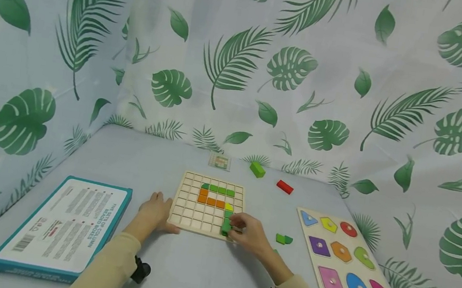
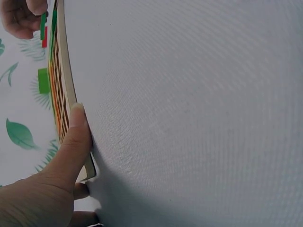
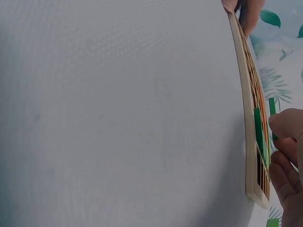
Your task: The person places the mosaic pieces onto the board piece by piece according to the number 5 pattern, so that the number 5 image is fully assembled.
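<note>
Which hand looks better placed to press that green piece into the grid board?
The right hand: it already pinches the green piece at the grid board's near right corner. The left hand only steadies the board's left edge.

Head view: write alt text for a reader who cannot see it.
A person's right hand pinches a green block at the near right corner of a wooden grid board partly filled with green, orange and yellow blocks, while the left hand rests against the board's left edge. On the grey table, a teal box lies left and a shape puzzle right.
</note>
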`<state>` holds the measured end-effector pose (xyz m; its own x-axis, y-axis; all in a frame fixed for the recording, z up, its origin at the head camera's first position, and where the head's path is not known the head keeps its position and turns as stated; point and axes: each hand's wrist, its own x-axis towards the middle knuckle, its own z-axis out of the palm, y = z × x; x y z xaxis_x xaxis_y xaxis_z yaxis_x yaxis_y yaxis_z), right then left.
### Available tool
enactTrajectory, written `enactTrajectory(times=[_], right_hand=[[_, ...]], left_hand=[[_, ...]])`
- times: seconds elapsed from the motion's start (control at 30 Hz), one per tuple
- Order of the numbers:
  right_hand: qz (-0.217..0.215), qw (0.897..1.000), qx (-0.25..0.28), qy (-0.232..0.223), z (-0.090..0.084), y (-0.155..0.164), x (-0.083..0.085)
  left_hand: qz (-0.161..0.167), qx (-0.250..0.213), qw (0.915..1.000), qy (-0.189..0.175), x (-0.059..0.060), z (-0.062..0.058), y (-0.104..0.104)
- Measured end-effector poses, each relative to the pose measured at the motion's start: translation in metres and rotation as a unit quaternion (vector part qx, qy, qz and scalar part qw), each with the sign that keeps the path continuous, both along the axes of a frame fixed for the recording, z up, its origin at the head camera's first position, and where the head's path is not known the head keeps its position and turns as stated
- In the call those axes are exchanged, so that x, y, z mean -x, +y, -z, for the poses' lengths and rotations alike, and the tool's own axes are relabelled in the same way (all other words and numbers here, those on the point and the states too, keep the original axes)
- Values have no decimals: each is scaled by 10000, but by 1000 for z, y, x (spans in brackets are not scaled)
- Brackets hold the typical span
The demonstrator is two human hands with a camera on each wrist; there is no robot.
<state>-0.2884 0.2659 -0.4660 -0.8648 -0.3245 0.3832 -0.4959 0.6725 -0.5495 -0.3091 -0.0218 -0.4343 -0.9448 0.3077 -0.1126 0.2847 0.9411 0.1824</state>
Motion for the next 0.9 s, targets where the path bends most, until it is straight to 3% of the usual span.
enactTrajectory(times=[0.27, 0.6, 0.9], right_hand=[[-64, 9997, -104, -222, -1, -10, 0], [-206, 9994, -197, -172, 2, -16, 1], [-88, 9991, -334, -257, 2, -21, 0]], left_hand=[[-16, 22, 10000, -3, 2, 1, 2], [-43, 86, 9999, -36, 3, 0, 1], [-35, 44, 10000, 11, 0, 0, 0]])
